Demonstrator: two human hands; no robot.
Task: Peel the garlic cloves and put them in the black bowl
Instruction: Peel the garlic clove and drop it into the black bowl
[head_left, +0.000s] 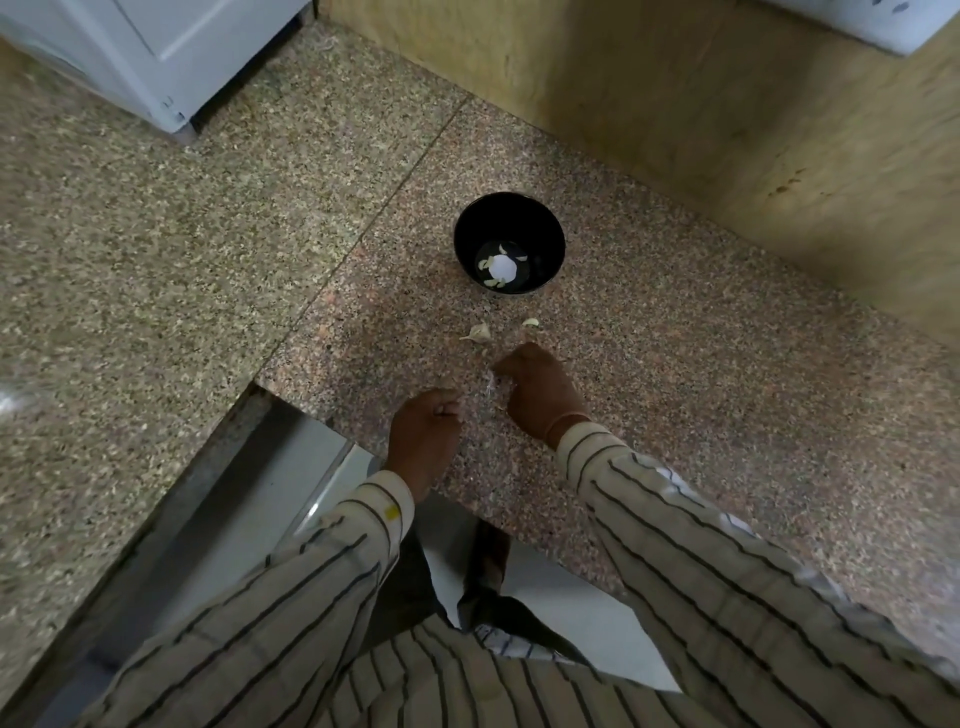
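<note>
The black bowl (551, 228) stands on the pink speckled counter and holds several peeled garlic cloves (497, 266) at its bottom. Just in front of it lie an unpeeled garlic clove (478, 332) and a smaller pale piece (531, 322). My right hand (540, 397) is below these, fingers curled down and closed on a garlic clove, with a wisp of papery skin (491, 387) showing under them. My left hand (423, 431) is beside it to the left, near the counter's front edge, with its fingers curled shut and nothing visible in them.
The pink counter (701, 364) meets a tan speckled counter (156, 234) on the left. A yellowish wall (675, 104) runs behind the bowl. A white appliance (156, 47) stands at the top left. Below the counter edge are a metal strip and a white floor (249, 499).
</note>
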